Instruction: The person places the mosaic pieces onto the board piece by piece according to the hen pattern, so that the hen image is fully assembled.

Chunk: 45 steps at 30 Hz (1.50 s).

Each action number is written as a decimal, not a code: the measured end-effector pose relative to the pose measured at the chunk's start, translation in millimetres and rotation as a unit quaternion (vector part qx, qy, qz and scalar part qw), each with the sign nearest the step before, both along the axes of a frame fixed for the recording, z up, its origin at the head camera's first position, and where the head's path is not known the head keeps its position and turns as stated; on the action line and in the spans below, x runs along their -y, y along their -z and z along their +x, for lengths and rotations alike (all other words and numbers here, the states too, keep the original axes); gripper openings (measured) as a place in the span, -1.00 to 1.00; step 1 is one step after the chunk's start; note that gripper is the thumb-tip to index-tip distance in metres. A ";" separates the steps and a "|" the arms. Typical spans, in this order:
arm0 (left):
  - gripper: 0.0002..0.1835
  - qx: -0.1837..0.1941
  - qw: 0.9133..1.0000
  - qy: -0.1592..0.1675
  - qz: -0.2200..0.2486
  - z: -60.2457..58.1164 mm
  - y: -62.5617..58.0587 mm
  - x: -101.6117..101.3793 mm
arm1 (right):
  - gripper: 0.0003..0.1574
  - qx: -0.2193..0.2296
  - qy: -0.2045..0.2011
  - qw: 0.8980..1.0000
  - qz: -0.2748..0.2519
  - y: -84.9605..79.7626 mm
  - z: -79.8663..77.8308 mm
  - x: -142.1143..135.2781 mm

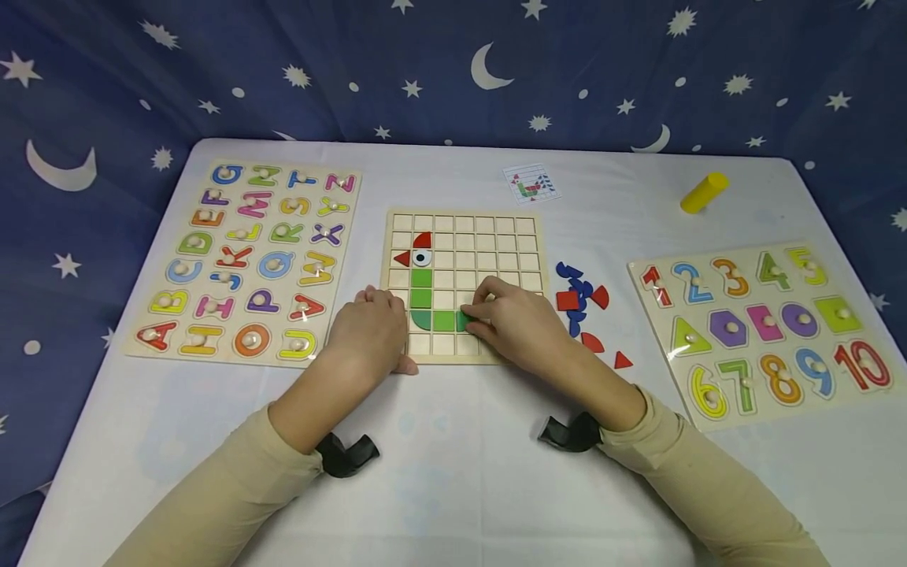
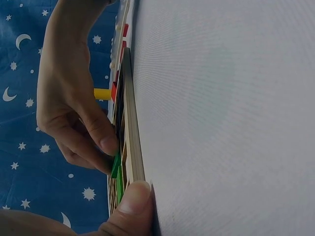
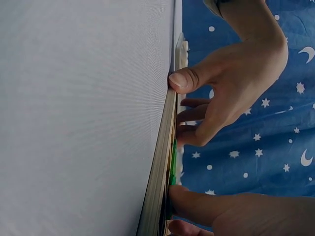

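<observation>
A wooden grid board [image 1: 473, 272] lies mid-table. My left hand [image 1: 368, 335] holds its near left corner, thumb [image 2: 135, 201] against the front edge and fingers bent over the left side. Between thumb and fingers, my right hand [image 1: 520, 323] pinches a green piece [image 1: 462, 321], tilted in the left wrist view, at the end of the green row; fingers partly cover it. On the board sit a red quarter-round [image 1: 423, 239], a red triangle [image 1: 402, 258], an eye tile [image 1: 421, 257], green squares [image 1: 421, 298] and a green rounded corner piece [image 1: 420, 320].
Loose blue pieces [image 1: 575, 293], a red square [image 1: 568, 301] and other red pieces [image 1: 592, 342] lie right of the board. A letter board [image 1: 241, 311] stands left, a number board [image 1: 761, 354] right. Behind are a pattern card [image 1: 531, 184] and a yellow cylinder [image 1: 705, 193].
</observation>
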<state>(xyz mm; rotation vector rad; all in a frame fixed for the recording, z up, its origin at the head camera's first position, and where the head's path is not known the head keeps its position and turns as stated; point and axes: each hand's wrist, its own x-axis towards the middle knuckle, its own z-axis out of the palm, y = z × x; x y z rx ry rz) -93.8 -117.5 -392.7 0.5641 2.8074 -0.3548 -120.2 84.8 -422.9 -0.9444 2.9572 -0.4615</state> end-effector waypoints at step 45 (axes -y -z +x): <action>0.11 0.005 1.000 -0.008 -0.003 1.1 0.3 1.4 | -0.28 -0.005 -0.081 0.993 0.082 -25.6 21.8 -62.3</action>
